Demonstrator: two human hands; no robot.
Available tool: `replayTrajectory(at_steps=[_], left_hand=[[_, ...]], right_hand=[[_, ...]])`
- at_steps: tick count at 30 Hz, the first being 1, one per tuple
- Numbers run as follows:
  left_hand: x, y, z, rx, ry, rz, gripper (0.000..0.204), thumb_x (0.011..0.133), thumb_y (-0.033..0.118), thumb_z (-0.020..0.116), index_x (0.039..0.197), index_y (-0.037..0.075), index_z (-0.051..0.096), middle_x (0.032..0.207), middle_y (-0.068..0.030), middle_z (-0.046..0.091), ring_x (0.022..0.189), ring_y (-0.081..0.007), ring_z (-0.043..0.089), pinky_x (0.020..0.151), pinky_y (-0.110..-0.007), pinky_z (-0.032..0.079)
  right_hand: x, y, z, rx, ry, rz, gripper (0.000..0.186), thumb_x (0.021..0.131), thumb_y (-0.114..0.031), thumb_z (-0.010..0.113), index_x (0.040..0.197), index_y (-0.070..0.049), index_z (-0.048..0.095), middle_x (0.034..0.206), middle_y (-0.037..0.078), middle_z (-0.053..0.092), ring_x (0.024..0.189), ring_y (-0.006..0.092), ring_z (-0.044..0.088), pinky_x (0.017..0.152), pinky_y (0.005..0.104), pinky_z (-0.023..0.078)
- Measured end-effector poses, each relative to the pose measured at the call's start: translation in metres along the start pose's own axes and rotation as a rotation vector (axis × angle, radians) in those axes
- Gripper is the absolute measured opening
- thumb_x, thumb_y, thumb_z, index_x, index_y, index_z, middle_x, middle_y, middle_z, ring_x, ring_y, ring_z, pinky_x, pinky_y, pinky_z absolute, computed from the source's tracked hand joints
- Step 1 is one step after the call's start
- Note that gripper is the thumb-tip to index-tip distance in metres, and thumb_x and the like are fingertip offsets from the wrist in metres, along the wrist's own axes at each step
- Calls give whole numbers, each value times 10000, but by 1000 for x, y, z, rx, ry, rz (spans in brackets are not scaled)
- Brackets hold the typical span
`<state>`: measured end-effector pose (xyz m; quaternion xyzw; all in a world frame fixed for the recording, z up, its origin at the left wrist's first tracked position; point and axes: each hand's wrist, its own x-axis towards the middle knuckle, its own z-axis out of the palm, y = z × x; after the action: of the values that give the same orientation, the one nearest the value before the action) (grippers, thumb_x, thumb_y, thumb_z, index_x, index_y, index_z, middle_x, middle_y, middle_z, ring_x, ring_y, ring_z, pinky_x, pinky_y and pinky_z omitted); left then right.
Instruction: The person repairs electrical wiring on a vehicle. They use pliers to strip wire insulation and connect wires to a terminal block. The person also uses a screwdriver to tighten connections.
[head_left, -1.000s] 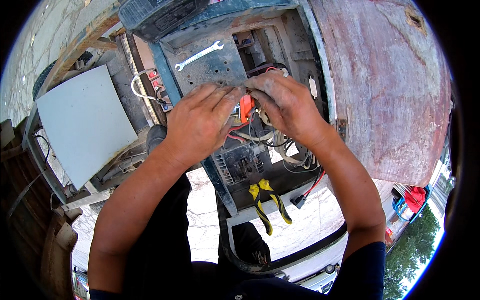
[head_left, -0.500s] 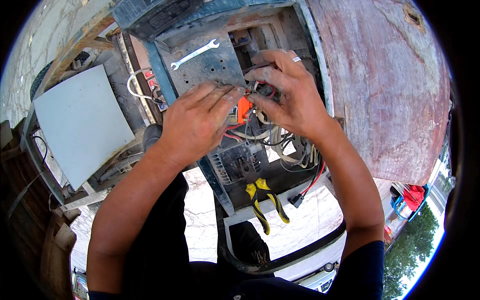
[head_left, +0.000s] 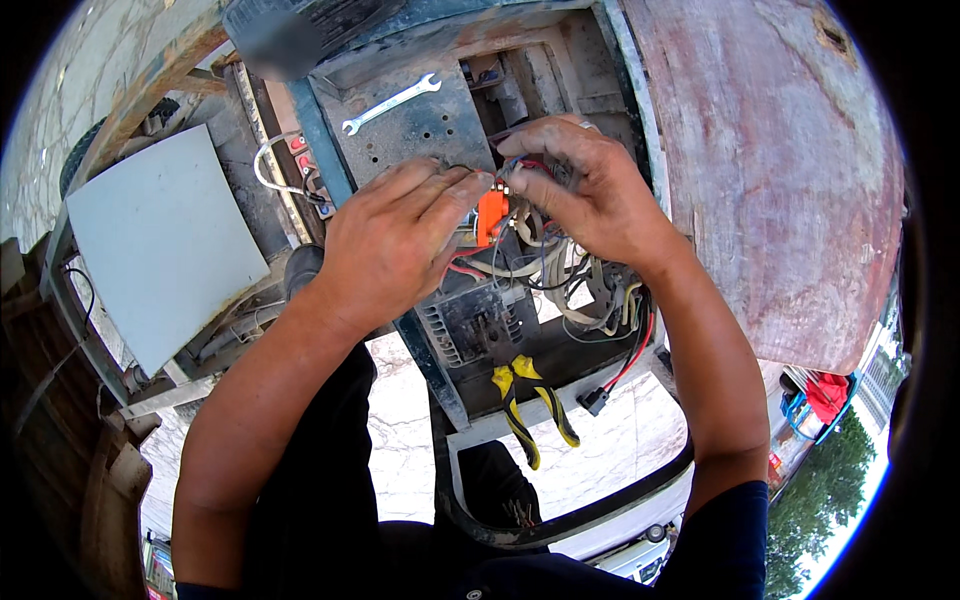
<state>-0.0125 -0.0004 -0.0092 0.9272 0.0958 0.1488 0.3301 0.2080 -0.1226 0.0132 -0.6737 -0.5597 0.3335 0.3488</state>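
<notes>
Both hands meet over an open metal compartment, at an orange-faced electrical component (head_left: 491, 218) with small metal terminals. My left hand (head_left: 395, 235) covers the component's left side, its fingers pressed together and the tips at its upper end; what they pinch is hidden. On the other side, my right hand (head_left: 590, 190) is closed, with thumb and forefinger pinching thin wires (head_left: 516, 168) just above the component. A tangle of pale and dark cables (head_left: 555, 272) hangs below the right hand.
An open-end wrench (head_left: 392, 104) lies on the metal plate beyond my hands. Yellow-and-black pliers (head_left: 535, 405) rest on the near edge, beside a black connector (head_left: 594, 401) on a red lead. A reddish wooden board (head_left: 760, 180) flanks the right; a grey panel (head_left: 165, 250) sits left.
My right hand has shifted slightly right, and its thumb and forefinger have drawn closer together on the wires above the orange component. My left hand stays nearly in place.
</notes>
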Motion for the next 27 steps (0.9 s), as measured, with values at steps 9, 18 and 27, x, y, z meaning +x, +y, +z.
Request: replayTrajectory(at_steps=[9, 18, 27], left_hand=[[0, 0, -2, -35, -23, -14, 739, 660, -16, 850, 1362, 68, 635, 1246, -154, 724, 1156, -379, 677, 981, -439, 568], [0, -1, -1, -44, -16, -18, 700, 664, -9, 856, 1319, 73, 625, 1235, -165, 724, 1158, -387, 682, 979, -440, 574], [-1, -2, 2, -32, -9, -10, 687, 662, -6, 860, 1301, 63, 617, 1232, -170, 723, 1167, -386, 679, 972, -441, 575]], right_hand=[[-2, -2, 6, 111, -27, 106, 187, 903, -110, 766, 1064, -21, 735, 979, 160, 722, 962, 346, 670, 863, 421, 525], [-1, -3, 3, 116, -85, 123, 181, 932, -113, 739, 1080, -9, 732, 1000, 167, 718, 964, 344, 670, 875, 426, 526], [-1, -3, 5, 33, -91, 97, 191, 937, -124, 733, 1091, -12, 728, 1009, 176, 708, 981, 359, 663, 888, 440, 519]])
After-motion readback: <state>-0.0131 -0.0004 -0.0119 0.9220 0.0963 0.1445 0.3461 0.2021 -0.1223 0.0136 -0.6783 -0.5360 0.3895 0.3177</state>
